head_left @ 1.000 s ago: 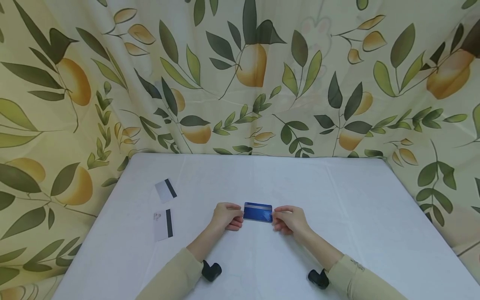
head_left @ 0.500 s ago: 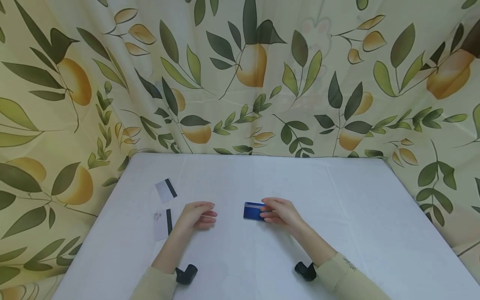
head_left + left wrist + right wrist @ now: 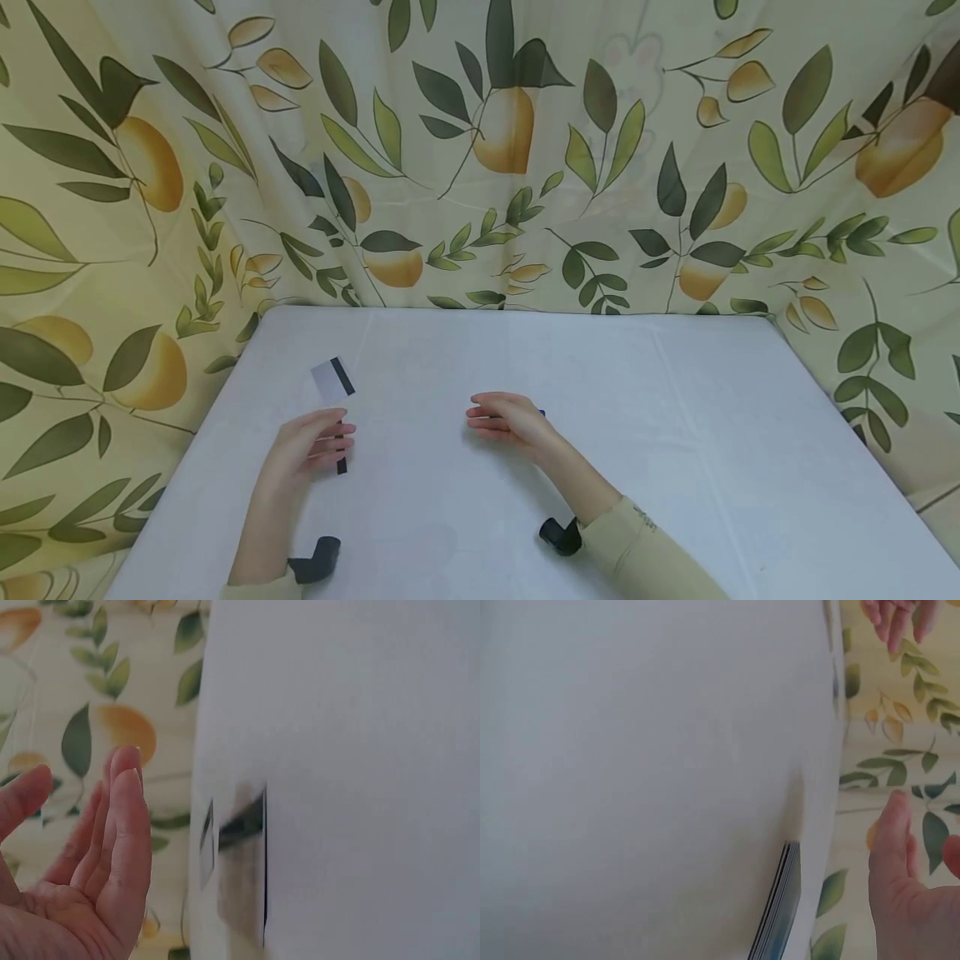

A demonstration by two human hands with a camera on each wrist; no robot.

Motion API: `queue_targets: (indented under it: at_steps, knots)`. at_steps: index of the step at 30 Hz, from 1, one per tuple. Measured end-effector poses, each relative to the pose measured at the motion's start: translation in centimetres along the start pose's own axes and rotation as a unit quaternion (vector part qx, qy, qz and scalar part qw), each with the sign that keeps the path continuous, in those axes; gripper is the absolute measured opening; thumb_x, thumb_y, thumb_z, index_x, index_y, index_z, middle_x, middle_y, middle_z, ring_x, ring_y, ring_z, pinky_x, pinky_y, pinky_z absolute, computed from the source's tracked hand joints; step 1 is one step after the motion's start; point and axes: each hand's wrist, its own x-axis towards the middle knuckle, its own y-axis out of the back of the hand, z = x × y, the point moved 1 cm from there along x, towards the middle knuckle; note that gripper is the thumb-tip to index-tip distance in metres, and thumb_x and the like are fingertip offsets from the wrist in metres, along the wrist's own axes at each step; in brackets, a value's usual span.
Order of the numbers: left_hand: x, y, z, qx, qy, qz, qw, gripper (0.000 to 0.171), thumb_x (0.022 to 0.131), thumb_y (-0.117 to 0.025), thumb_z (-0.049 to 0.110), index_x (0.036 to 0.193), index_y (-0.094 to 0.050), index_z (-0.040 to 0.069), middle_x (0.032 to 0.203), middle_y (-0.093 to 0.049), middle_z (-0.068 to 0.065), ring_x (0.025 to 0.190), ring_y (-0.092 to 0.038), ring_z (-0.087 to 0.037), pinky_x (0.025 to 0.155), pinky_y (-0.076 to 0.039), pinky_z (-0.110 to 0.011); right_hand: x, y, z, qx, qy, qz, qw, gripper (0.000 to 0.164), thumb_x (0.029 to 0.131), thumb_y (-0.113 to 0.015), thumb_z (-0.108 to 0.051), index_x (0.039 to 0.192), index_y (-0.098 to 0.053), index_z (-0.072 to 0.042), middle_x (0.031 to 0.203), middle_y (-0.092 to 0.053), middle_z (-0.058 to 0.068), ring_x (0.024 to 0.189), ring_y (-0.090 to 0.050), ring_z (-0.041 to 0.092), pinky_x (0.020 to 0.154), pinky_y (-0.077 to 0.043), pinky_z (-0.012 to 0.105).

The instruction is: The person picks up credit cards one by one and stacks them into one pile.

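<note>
My left hand [image 3: 303, 446] is over the nearer white card with a dark magnetic stripe [image 3: 342, 467] and hides most of it. Its fingers are extended and spread a little; in the left wrist view they stand apart from that card [image 3: 240, 892]. Just beyond lies a second striped white card [image 3: 330, 383], tilted on the table. My right hand [image 3: 517, 423], fingers extended, hovers over the blue card [image 3: 542, 412], of which only a corner shows. The right wrist view reveals several stacked cards [image 3: 778, 907] there, apart from the fingers.
A white cloth covers the table [image 3: 637, 400]. Behind it hangs a curtain [image 3: 480, 150] printed with fruit and leaves. Black wrist cameras are strapped below the left cuff [image 3: 315, 560] and the right cuff [image 3: 561, 537].
Both hands have let go of the blue card's ends. The left hand has moved left to the nearer white card, while the right has shifted left over the blue card, which stays put.
</note>
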Motion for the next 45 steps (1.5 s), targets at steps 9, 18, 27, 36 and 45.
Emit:
queue_targets:
  at_steps: [9, 18, 27, 36, 45]
  knots:
    - [-1.3, 4.1, -0.4, -0.046, 0.024, 0.023, 0.9984, 0.064, 0.09, -0.057, 0.028, 0.138, -0.029, -0.004, 0.096, -0.068, -0.002, 0.089, -0.066, -0.016, 0.08, -0.054, -0.028, 1.3, -3.6, 1.0, -0.004, -0.005, -0.06, 0.998, 0.038, 0.093, -0.051, -0.016, 0.123, -0.048, 0.007, 0.106, -0.063, 0.017, 0.094, -0.064, 0.024, 0.089, -0.05, 0.036]
    - [-1.7, 6.1, -1.6, -0.091, 0.057, 0.053, 0.9928, 0.063, 0.09, -0.057, 0.024, 0.139, -0.026, -0.001, 0.088, -0.066, 0.0, 0.083, -0.067, -0.016, 0.082, -0.053, -0.032, 2.3, -7.6, 2.2, -0.008, -0.018, -0.09, 0.996, 0.034, 0.093, -0.052, -0.014, 0.121, -0.051, 0.004, 0.108, -0.063, 0.017, 0.101, -0.061, 0.028, 0.088, -0.051, 0.036]
    - [-1.9, 7.0, -3.1, -0.11, 0.063, 0.07, 0.9895, 0.061, 0.089, -0.059, 0.026, 0.136, -0.03, 0.001, 0.088, -0.068, 0.002, 0.087, -0.066, -0.014, 0.085, -0.052, -0.032, 2.8, -11.0, 3.2, 0.013, -0.04, -0.091, 0.995, 0.034, 0.093, -0.05, -0.012, 0.123, -0.05, 0.003, 0.113, -0.061, 0.019, 0.105, -0.059, 0.03, 0.088, -0.05, 0.039]
    - [-1.7, 7.0, -3.9, -0.132, 0.064, 0.069, 0.9868, 0.06, 0.089, -0.06, 0.024, 0.136, -0.031, 0.001, 0.087, -0.068, 0.002, 0.085, -0.067, -0.014, 0.083, -0.053, -0.033, 3.1, -13.3, 4.3, 0.037, -0.05, -0.099, 0.993, 0.04, 0.093, -0.05, -0.014, 0.127, -0.045, 0.006, 0.119, -0.057, 0.02, 0.113, -0.054, 0.031, 0.094, -0.046, 0.042]
    - [-1.4, 7.0, -4.4, -0.152, 0.062, 0.037, 0.9858, 0.035, 0.09, -0.058, 0.027, 0.121, -0.05, 0.013, 0.089, -0.069, 0.003, 0.088, -0.066, -0.015, 0.084, -0.052, -0.033, 3.2, -14.4, 4.8, 0.066, -0.058, -0.103, 0.991, 0.044, 0.093, -0.049, -0.016, 0.131, -0.042, 0.005, 0.12, -0.056, 0.019, 0.113, -0.054, 0.031, 0.092, -0.047, 0.044]
